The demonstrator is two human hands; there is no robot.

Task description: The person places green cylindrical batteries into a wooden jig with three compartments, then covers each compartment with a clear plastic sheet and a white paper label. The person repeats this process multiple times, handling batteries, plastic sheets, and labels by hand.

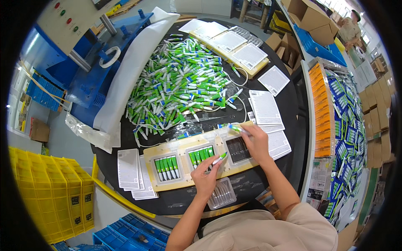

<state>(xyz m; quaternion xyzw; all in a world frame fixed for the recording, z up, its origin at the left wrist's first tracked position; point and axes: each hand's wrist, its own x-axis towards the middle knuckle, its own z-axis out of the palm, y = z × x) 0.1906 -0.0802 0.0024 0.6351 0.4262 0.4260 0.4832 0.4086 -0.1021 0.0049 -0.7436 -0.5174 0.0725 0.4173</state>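
Observation:
A long cream packing fixture point(184, 185) with three openings lies in front of me on the round black table. Small green-and-white tubes point(166, 168) stand in a row in its left opening. More tubes point(200, 154) fill much of the middle one, and the right opening point(238, 149) shows dark, without tubes. Just over the middle opening, my left hand point(205, 178) pinches a tube point(220, 158). My right hand point(256, 142), above the fixture's right end, grips another tube point(237, 128), blurred by motion. Beyond the fixture spreads a large heap of loose tubes point(180, 79).
A second fixture point(228, 50) with white cards sits at the far side. White cards point(268, 111) lie right, others point(128, 169) left. A clear plastic blister point(222, 193) rests near me. A blue press point(96, 71) stands left, yellow crates point(50, 192) lower left, packed blisters point(343, 138) right.

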